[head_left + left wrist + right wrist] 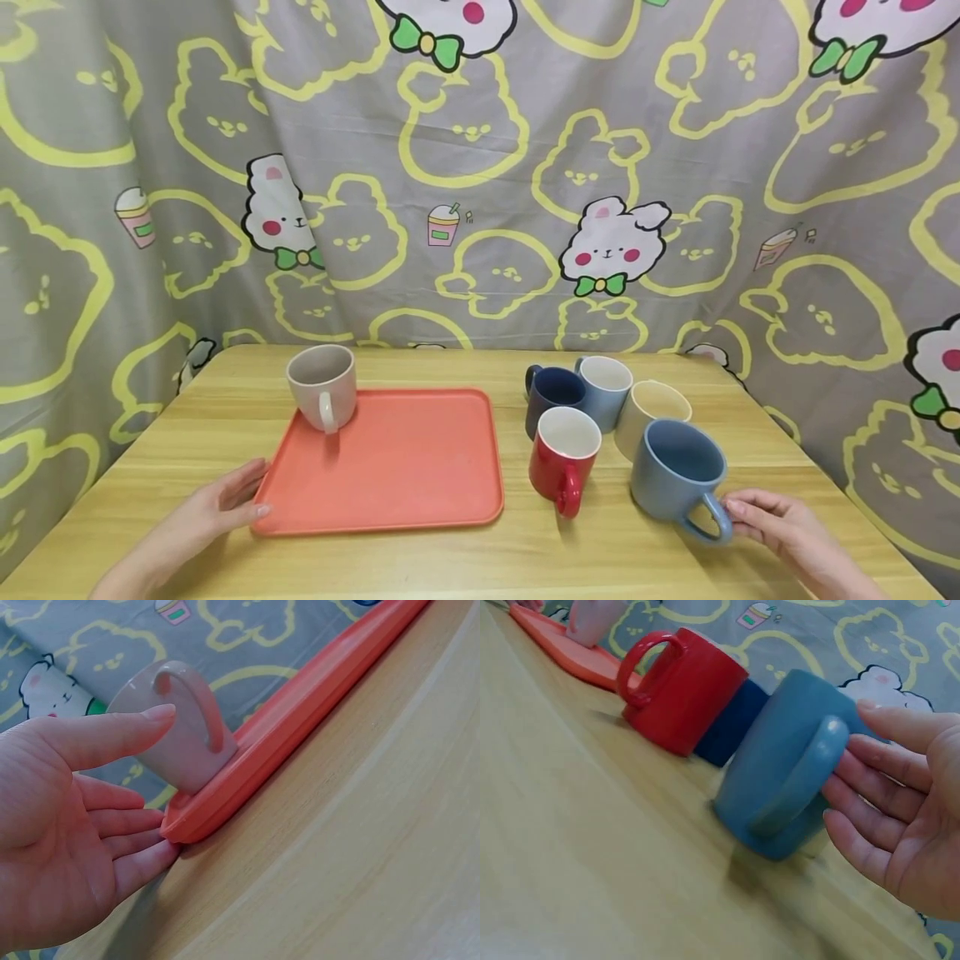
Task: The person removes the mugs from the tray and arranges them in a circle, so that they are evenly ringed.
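My left hand (pixel 213 510) is at the left edge of a coral-red tray (pixel 405 467), its straight fingers touching the rim, the thumb apart from them. On the tray's back left corner stands a light grey-beige mug (pixel 324 392), upright, handle toward the front. At the right, my right hand (pixel 783 529) is beside the handle of a wide blue mug (pixel 675 475). In the right wrist view, the extended fingertips (pixel 847 776) reach the handle's far side, and the thumb stays off it. A red mug (pixel 562 458) with a white inside stands left of the blue mug.
Behind the red mug and wide blue mug stand a navy mug (pixel 553 396), a light blue mug (pixel 606 392) and a cream mug (pixel 652 408), close together. All are on a wooden table (pixel 540 558). A patterned grey curtain (pixel 480 192) hangs behind the table.
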{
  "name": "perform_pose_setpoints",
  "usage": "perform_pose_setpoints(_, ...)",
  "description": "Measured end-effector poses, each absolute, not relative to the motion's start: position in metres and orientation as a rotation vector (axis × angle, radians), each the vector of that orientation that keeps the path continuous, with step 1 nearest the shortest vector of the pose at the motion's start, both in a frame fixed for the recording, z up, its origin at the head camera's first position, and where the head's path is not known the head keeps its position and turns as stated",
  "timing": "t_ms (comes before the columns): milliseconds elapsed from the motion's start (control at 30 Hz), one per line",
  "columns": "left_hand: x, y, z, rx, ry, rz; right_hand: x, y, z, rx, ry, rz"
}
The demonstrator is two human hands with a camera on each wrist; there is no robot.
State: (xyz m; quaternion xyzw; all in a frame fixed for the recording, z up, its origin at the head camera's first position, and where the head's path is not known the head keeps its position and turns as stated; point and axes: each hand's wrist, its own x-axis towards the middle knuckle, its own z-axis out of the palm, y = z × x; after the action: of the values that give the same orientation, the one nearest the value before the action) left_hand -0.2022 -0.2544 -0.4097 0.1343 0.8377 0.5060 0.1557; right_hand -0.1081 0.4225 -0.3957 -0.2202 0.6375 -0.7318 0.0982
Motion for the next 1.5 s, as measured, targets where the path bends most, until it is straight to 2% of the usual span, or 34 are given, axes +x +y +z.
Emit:
perform_pose_setpoints(267, -0.202, -0.254, -0.409, 0.395, 2.405, 1.448, -0.115, 0.419, -0.374, -0.844, 1.97, -2.224)
perform_pose_setpoints(700, -0.201, -0.254, -0.41, 0.393, 2.389, 1.461, -0.144, 0.369, -0.309, -0.988, 2.196, -1.988)
perform_pose_setpoints(1100, -0.202, -0.254, -0.409, 0.39, 2.39, 1.473, -0.183, 0.295, -0.269, -0.633, 2.585, -1.632)
perform_pose_setpoints(1233, -0.202, -0.253, -0.408, 0.404, 2.396, 1.48, -0.199, 0.267, -0.261, -0.619, 2.554, -1.617)
perform_pose_setpoints(1500, -0.2, -0.252, -0.409, 0.392, 2.384, 1.491, -0.228, 0.204, -0.256, -0.754, 2.414, -1.615)
